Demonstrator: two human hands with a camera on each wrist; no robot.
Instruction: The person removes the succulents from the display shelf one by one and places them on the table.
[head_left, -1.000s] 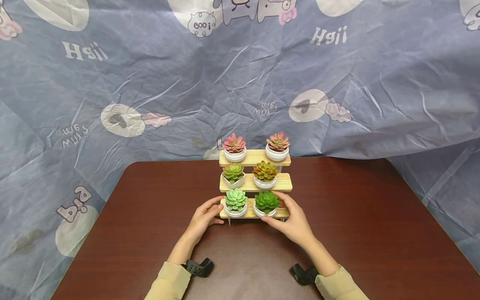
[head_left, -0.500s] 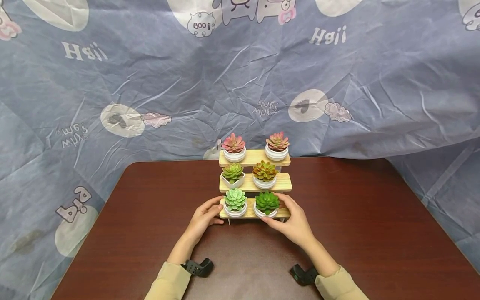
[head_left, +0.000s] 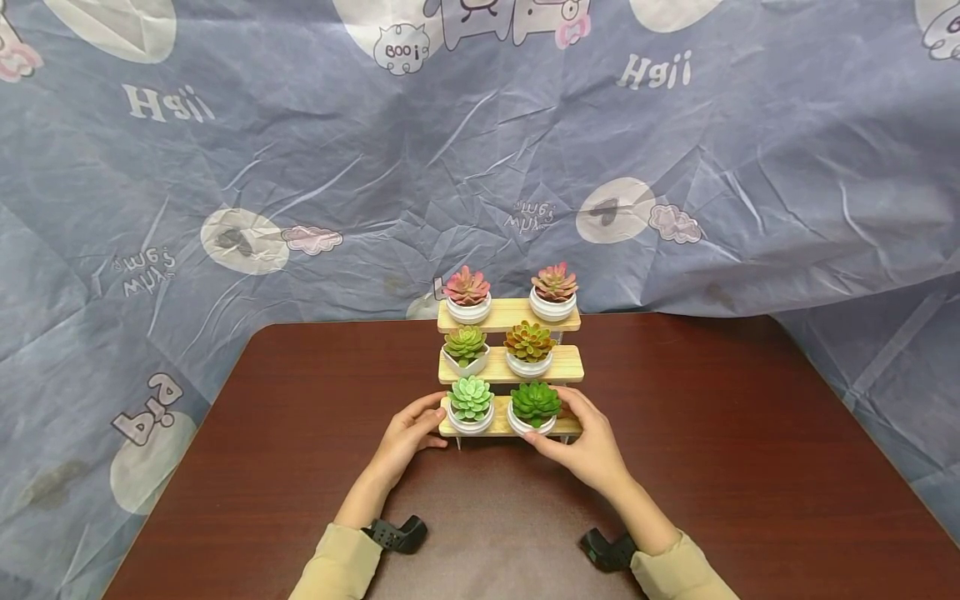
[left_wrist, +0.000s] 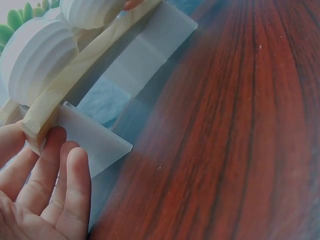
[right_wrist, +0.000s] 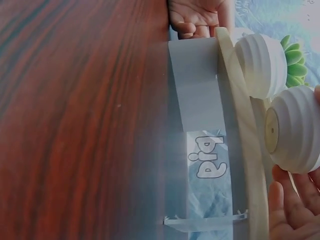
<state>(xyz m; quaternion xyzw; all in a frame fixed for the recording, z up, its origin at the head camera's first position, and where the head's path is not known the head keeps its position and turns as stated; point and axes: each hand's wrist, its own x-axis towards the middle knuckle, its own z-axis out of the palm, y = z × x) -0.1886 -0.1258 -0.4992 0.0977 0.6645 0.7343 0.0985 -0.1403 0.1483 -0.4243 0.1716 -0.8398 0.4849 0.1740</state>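
Observation:
A three-step wooden display stand [head_left: 501,414] bears several succulents in white pots. My left hand [head_left: 405,429] grips the left end of its lowest board [left_wrist: 75,74], fingers curled under the edge. On that step's right side, my right hand [head_left: 591,442] holds the white pot of a dark green succulent [head_left: 536,403] between thumb and fingers. In the right wrist view this ribbed pot [right_wrist: 297,132] tilts, its round base showing beside the board. A pale green succulent [head_left: 471,400] stands on the left of the same step.
Two more succulents [head_left: 529,343] stand on the middle step, and two pinkish ones [head_left: 554,287] on the top step. Clear plates [left_wrist: 95,140] support the boards. The stand is on a dark red wooden table [head_left: 712,442], with a printed blue cloth [head_left: 420,167] hanging behind.
The dark green succulent has shifted very slightly to the right in my right hand. My left hand and the stand have stayed in place.

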